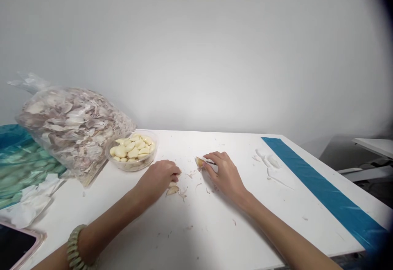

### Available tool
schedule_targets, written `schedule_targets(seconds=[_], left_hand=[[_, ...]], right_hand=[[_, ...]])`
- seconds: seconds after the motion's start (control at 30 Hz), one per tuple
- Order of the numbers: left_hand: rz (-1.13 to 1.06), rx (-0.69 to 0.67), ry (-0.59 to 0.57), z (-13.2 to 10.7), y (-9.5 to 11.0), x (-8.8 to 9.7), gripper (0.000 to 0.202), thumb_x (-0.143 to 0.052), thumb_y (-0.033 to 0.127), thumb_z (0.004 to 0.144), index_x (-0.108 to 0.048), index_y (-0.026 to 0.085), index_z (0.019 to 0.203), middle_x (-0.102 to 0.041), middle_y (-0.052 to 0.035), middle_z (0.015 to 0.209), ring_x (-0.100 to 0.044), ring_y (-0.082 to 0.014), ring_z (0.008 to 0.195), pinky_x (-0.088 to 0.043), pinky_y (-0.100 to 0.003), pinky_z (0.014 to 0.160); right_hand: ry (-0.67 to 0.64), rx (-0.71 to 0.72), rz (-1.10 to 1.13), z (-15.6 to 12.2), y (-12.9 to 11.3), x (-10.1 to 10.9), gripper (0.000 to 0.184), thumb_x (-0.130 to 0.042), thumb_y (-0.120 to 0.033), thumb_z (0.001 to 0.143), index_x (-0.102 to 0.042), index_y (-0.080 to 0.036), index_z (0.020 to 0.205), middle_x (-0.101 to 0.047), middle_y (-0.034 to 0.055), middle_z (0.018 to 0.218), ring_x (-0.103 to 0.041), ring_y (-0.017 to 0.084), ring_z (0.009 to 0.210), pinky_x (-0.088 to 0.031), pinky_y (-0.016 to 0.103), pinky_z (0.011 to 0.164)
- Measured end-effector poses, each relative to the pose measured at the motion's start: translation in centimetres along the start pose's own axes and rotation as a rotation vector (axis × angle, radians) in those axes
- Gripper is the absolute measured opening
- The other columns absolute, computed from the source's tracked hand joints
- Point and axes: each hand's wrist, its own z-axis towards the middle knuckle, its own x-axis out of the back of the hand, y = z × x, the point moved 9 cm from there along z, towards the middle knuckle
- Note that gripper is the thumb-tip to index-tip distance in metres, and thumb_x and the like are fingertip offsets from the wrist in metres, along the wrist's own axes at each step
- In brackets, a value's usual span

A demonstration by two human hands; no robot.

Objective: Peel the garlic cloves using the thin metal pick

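Observation:
My left hand [159, 178] rests on the white table [215, 221] with its fingers curled over an unpeeled garlic clove [172, 190] that pokes out beneath them. My right hand [222, 172] lies a little to the right, its fingers pinched on another garlic clove [199, 162] at its fingertips. Something thin and dark lies along the right fingers; I cannot tell what it is. A clear plastic bowl [132, 164] with several peeled cloves [132, 148] stands just left of my left hand.
A big clear bag of garlic skins [72, 124] lies at the back left, over teal plastic [18, 163]. A phone in a pink case [15, 245] sits at the near left corner. Skin scraps [267, 161] dot the table; a blue strip [322, 188] runs along its right side.

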Motion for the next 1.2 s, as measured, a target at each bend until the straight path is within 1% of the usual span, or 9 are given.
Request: schedule_targets(seconds=[0.13, 0.33, 0.47, 0.53, 0.63, 0.7, 0.8, 0.97, 1.2], left_hand=[[0.007, -0.035, -0.003, 0.2, 0.1, -0.2, 0.026, -0.045, 0.01, 0.079, -0.062, 0.018, 0.062, -0.063, -0.0052, 0.066, -0.056, -0.0189, 0.069, -0.035, -0.027, 0.062], [0.003, -0.035, 0.04, -0.4, -0.4, -0.4, 0.023, -0.043, 0.016, 0.084, -0.066, 0.02, 0.081, -0.064, -0.0073, 0.078, -0.056, -0.0208, 0.079, -0.039, -0.029, 0.07], [-0.069, -0.014, 0.134, -0.7, -0.1, 0.3, 0.025, -0.043, 0.023, 0.086, -0.066, 0.019, 0.096, -0.065, -0.0091, 0.087, -0.057, -0.022, 0.086, -0.042, -0.032, 0.076], [-0.212, 0.055, 0.18, -0.8, -0.2, 0.9, 0.03, -0.042, 0.028, 0.087, -0.064, 0.018, 0.104, -0.065, -0.0095, 0.091, -0.058, -0.0217, 0.086, -0.044, -0.034, 0.078], [-0.627, 0.272, 0.105, -1.2, -1.0, 0.0, 0.038, -0.048, 0.037, 0.084, -0.06, 0.018, 0.114, -0.066, -0.0069, 0.09, -0.063, -0.0197, 0.08, -0.049, -0.033, 0.075], [-0.901, 0.389, 0.028, -1.5, -1.1, -1.1, 0.042, -0.055, 0.039, 0.08, -0.058, 0.02, 0.117, -0.066, -0.0058, 0.092, -0.065, -0.02, 0.087, -0.05, -0.032, 0.078], [-1.149, 0.444, 0.007, -1.8, -0.9, -1.9, 0.038, -0.061, 0.036, 0.078, -0.06, 0.02, 0.112, -0.068, -0.0074, 0.1, -0.063, -0.0213, 0.101, -0.046, -0.033, 0.09], [-1.418, 0.462, 0.037, -1.7, -0.7, -2.7, 0.028, -0.069, 0.032, 0.074, -0.063, 0.017, 0.097, -0.071, -0.0084, 0.098, -0.062, -0.0187, 0.104, -0.041, -0.031, 0.099], [-1.495, 0.475, 0.052, -1.8, -0.3, -2.9, 0.023, -0.071, 0.034, 0.072, -0.066, 0.019, 0.089, -0.071, -0.0024, 0.083, -0.064, -0.0127, 0.085, -0.047, -0.026, 0.087]], right_hand=[[-0.001, -0.007, 0.016, -0.1, 0.0, -0.1, 0.019, -0.047, -0.029, 0.089, -0.064, -0.023, 0.095, -0.066, 0.0059, 0.095, -0.053, 0.024, 0.089, -0.043, 0.035, 0.067], [-0.008, -0.118, 0.001, 0.0, 1.3, 0.0, 0.013, -0.054, -0.033, 0.084, -0.058, -0.022, 0.081, -0.063, 0.003, 0.08, -0.054, 0.022, 0.079, -0.039, 0.032, 0.063], [-0.06, -0.092, 0.068, 0.1, 1.1, -0.5, 0.011, -0.056, -0.033, 0.083, -0.056, -0.022, 0.078, -0.065, 0.0007, 0.079, -0.055, 0.02, 0.08, -0.04, 0.031, 0.065], [-0.08, -0.06, 0.09, 0.0, 0.8, -0.8, 0.009, -0.055, -0.031, 0.083, -0.059, -0.023, 0.084, -0.066, 0.0013, 0.086, -0.055, 0.021, 0.085, -0.041, 0.032, 0.069], [-0.079, -0.038, 0.102, 0.0, 0.6, -1.0, 0.012, -0.056, -0.03, 0.082, -0.061, -0.024, 0.092, -0.067, 0.0017, 0.092, -0.056, 0.021, 0.087, -0.042, 0.034, 0.072], [-0.054, -0.025, 0.132, 0.1, 0.3, -0.6, 0.011, -0.057, -0.029, 0.082, -0.062, -0.024, 0.09, -0.068, 0.0014, 0.09, -0.056, 0.02, 0.085, -0.042, 0.033, 0.071], [-0.038, 0.007, 0.262, 0.2, -0.6, 0.1, 0.01, -0.061, -0.03, 0.08, -0.065, -0.024, 0.087, -0.069, 0.0011, 0.084, -0.056, 0.018, 0.078, -0.041, 0.031, 0.066], [-0.163, 0.077, 0.465, -0.2, -2.5, 0.0, 0.026, -0.07, -0.037, 0.072, -0.068, -0.026, 0.096, -0.07, 0.0008, 0.083, -0.054, 0.014, 0.07, -0.039, 0.027, 0.057], [-0.183, 0.073, 0.688, -0.4, -3.3, 0.6, 0.025, -0.068, -0.035, 0.076, -0.069, -0.027, 0.1, -0.068, 0.0006, 0.081, -0.043, 0.01, 0.06, -0.032, 0.025, 0.05]])
